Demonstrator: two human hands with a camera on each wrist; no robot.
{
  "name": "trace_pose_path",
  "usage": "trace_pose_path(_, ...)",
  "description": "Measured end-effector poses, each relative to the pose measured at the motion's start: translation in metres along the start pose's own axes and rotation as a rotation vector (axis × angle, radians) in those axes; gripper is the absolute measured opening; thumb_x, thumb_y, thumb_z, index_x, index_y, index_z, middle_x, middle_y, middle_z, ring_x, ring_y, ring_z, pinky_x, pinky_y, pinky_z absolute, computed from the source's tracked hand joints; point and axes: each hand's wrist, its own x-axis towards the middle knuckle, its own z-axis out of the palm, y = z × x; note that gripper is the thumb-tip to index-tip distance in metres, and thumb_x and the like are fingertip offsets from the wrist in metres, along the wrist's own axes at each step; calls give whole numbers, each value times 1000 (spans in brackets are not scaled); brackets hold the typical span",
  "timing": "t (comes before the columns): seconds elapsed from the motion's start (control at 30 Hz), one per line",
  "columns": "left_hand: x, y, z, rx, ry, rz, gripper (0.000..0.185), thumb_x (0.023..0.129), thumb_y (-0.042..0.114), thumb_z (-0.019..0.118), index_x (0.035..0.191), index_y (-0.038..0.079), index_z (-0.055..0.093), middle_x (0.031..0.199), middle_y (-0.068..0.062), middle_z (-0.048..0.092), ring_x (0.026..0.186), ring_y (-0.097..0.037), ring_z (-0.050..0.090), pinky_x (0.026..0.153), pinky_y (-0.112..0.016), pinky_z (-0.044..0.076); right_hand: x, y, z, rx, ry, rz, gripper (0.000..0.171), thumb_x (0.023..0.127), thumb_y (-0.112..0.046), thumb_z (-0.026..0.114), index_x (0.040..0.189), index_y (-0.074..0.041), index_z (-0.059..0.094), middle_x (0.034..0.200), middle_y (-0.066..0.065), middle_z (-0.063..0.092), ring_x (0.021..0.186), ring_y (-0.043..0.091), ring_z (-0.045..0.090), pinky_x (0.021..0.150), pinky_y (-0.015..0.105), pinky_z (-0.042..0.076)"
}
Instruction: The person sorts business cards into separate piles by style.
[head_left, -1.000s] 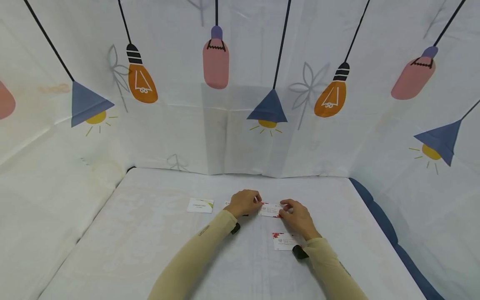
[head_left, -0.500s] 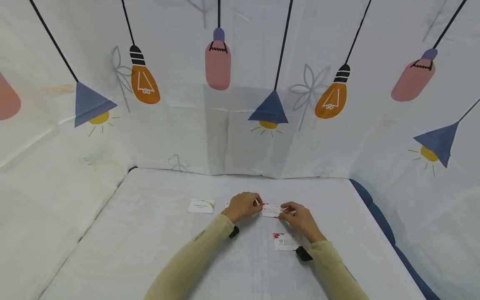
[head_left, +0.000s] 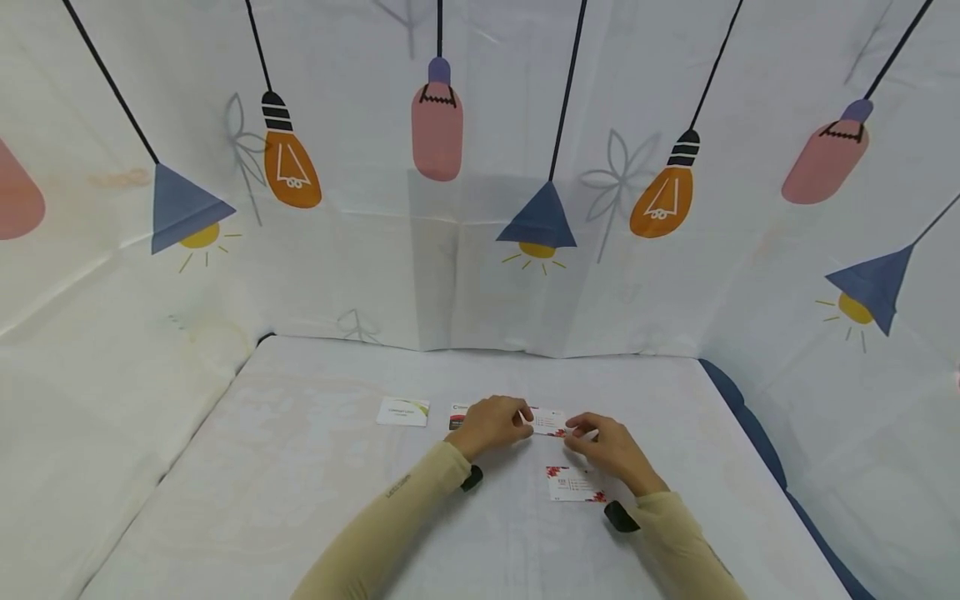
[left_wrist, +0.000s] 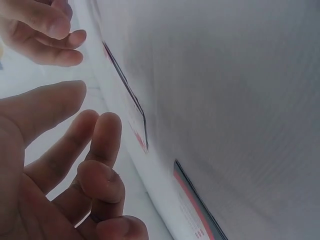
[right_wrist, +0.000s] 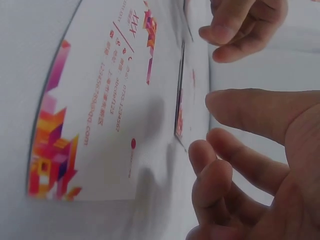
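Our left hand (head_left: 491, 423) and right hand (head_left: 609, 446) hovered with loosely curled fingers, gripping nothing, on either side of the red-printed card (head_left: 549, 421), which lay flat between them. A 2nd red card (head_left: 573, 484) lay nearer us, 2 more cards (head_left: 402, 412) to the left. The white-clothed table (head_left: 300, 467) stood before a lamp-patterned curtain (head_left: 480, 167).

Card (head_left: 459, 414) mostly hidden behind left hand (head_left: 491, 423); print illegible.

The near card (right_wrist: 100, 105) reads "xxx", "0755-1234567" and part of an address ending "@qq.com".
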Motion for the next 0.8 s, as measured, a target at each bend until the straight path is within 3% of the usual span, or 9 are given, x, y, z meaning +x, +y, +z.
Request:
trace_pose_path(0.43,-13,15,9,40,-70,66,20,88,33,75,106,22,74,79,14,58,72,-4,52,65,-24,42,-13,10,-7,9,-16,19,30,90,-26,77,117,-16,71,99,-2,66,83,17,59,70,33,48)
trace_pose_path(0.8,-19,20,21,6,-131,99,27,83,32,83,106,22,73,86,12,61,80,-2,53,75,-22,44,-27,14,-14,-38,-43,-4,32,88,-26,79,118,-14,72,101,-2,67,82,17,56,68,33,46)
